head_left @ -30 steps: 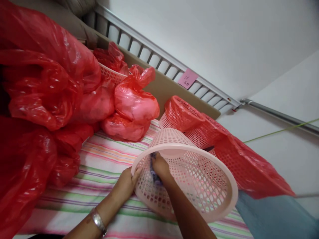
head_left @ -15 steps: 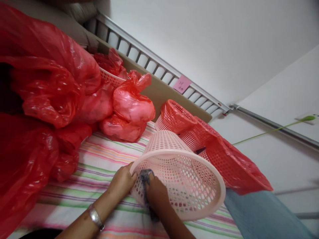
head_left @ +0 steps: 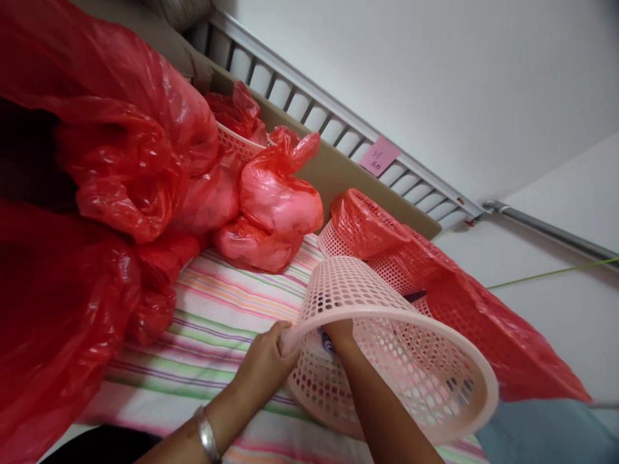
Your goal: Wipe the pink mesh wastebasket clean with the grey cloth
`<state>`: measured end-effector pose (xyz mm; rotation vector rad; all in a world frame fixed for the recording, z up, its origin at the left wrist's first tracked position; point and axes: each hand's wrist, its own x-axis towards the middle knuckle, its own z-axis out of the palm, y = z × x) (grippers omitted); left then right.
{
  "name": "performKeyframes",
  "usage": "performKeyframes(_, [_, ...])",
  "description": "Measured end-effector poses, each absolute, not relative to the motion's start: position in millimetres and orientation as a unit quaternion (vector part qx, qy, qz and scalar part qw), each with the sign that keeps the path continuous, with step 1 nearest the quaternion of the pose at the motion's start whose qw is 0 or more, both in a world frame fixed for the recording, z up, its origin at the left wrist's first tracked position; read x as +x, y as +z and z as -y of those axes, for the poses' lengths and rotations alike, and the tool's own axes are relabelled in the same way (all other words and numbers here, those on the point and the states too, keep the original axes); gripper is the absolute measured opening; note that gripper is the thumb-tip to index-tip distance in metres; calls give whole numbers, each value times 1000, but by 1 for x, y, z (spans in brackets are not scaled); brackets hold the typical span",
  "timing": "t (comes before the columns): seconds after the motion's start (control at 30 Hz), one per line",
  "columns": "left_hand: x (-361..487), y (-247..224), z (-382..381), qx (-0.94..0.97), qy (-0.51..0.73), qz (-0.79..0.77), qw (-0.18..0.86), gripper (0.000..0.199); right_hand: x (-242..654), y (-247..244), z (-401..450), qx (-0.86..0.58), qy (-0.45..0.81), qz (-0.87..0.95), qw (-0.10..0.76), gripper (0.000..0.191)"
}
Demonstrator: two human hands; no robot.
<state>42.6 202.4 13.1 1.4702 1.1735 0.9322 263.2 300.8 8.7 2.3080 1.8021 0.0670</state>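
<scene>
A pink perforated basket lies tilted on its side on the striped cloth, its wide mouth facing me. My left hand, with a silver bracelet on the wrist, grips the basket's rim at the left. Deep inside the basket, against its upper left wall, is my right hand. It is closed on a dark patterned cloth, of which only a small part shows; the basket's rim and wall partly hide the fingers.
Red plastic bags are heaped at the left. Red-lined pink baskets stand behind and right. A metal-railed headboard with a pink note runs behind. Blue fabric lies at lower right.
My right hand has gone deeper into the basket with the cloth, toward its upper left wall. The basket and my left hand appear further right, as the whole view has shifted.
</scene>
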Motion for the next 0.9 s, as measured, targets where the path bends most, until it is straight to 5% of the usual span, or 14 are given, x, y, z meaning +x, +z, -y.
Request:
performKeyframes(0.2, [60,-12,-184,593,381,-421,571,28,246,17,-271,771,9,-628,104,36])
performKeyframes(0.53, [56,-2,-183,624,388,-425,528,31,204,5,-126,732,-33,-678,61,35])
performKeyframes(0.9, [30,16,-210,684,325,-450,474,31,237,12,-270,778,22,-616,121,40])
